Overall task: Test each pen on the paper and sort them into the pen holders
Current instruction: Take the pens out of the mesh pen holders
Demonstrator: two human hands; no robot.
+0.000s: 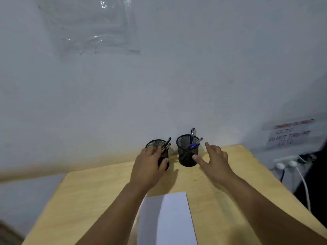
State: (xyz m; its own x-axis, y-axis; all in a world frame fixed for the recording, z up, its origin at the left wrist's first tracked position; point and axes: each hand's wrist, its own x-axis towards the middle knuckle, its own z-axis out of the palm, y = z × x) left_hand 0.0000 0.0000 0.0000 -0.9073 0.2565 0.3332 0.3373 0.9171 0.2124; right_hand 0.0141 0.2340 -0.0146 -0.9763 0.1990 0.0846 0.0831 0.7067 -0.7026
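Head view, frame centre: my left hand (pixel 147 167) wraps around the left mesh holder (pixel 158 147), while my right hand (pixel 215 160), fingers spread wide, holds nothing beside the right mesh holder (pixel 187 152).

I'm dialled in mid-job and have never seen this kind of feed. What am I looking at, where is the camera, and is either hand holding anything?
There is no machine here: a person works with two bare hands. The single picture comes from a wide-angle camera on the person's head, looking forward and down.

On the wooden table stand two black mesh pen holders against the wall. The left holder and the right holder each have pens sticking out. A white sheet of paper lies near the person.

The left hand is wrapped around the left holder. The right hand is open, fingers spread, beside the right holder; whether its thumb touches the mesh is unclear.
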